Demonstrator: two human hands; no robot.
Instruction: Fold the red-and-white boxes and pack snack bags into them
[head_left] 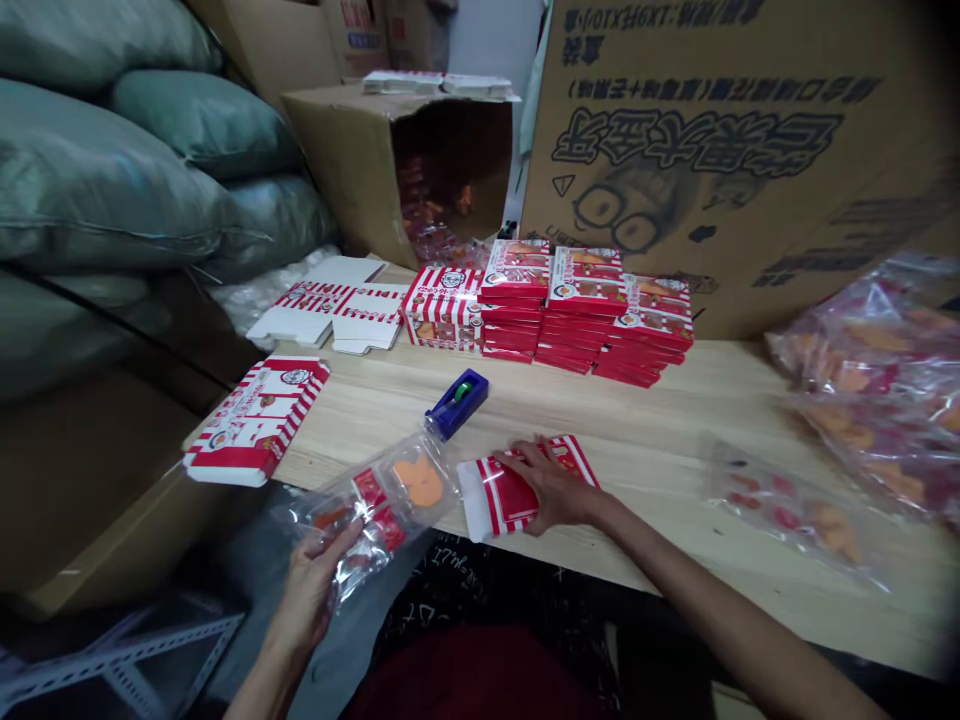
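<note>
Near the front edge of the wooden table [675, 420], the right hand [551, 490] lies flat and open, fingers spread, pressing down on a flat carton [504, 497]. The carton is thin card, glossy red with white stripes. Its long axis runs roughly along that front edge, and its plain white flap end points left.

Just beside that white end lies a clear bag [390, 495], close to it but, as far as I can tell, not touching. The left hand [319, 575] is closed on the bag's near end, thumb on top, and holds it half off the table's front edge. The bag is crinkly, shiny film with an orange piece and small red pieces loose inside. Its length lines up nearly end to end with the carton, so the bag lies to the left of the right hand, and the left hand is the nearer one.

Beyond both, towards the middle of the table, sits a blue dispenser [457, 402] of hard plastic. Stacks of closed red boxes [585, 315] stand along the back edge. A pile of folded cartons [255, 420] overhangs the left front corner. Soft bags of the same pieces [877, 380] are heaped at the right edge.
</note>
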